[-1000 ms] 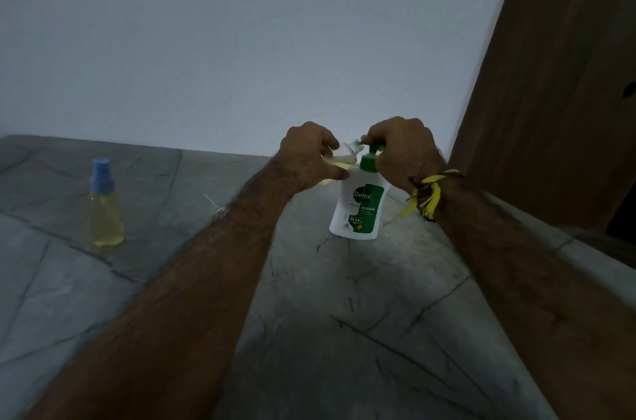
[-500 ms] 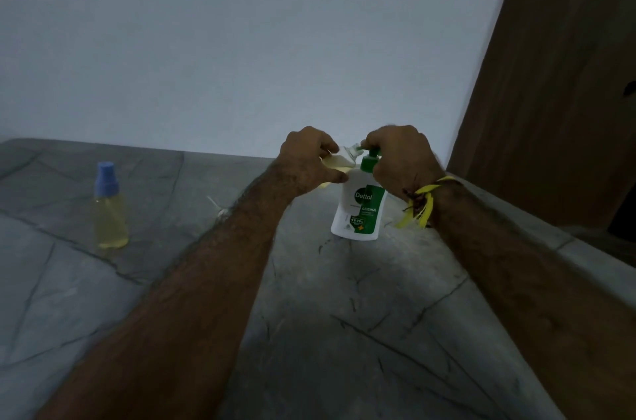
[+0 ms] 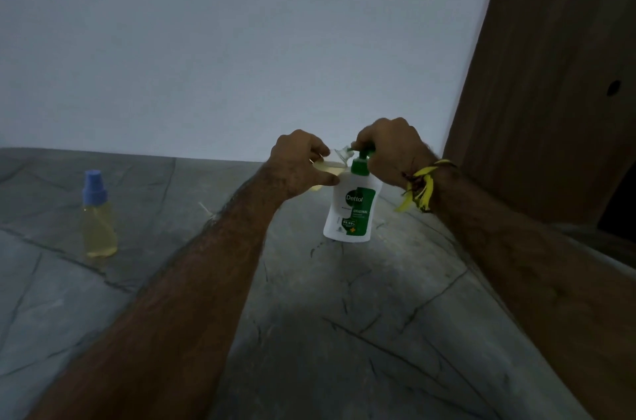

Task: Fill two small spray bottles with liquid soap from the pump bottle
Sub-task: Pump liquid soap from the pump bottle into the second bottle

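With the pump head risen since the previous half-second, the right hand (image 3: pixel 392 152) grasps the pump bottle (image 3: pixel 352 209) at centre, and the left hand (image 3: pixel 301 163), at its 9 o'clock, grips the open spray bottle (image 3: pixel 327 169) mid-refill; capped spray bottle (image 3: pixel 98 216) stands well apart at 9 o'clock.
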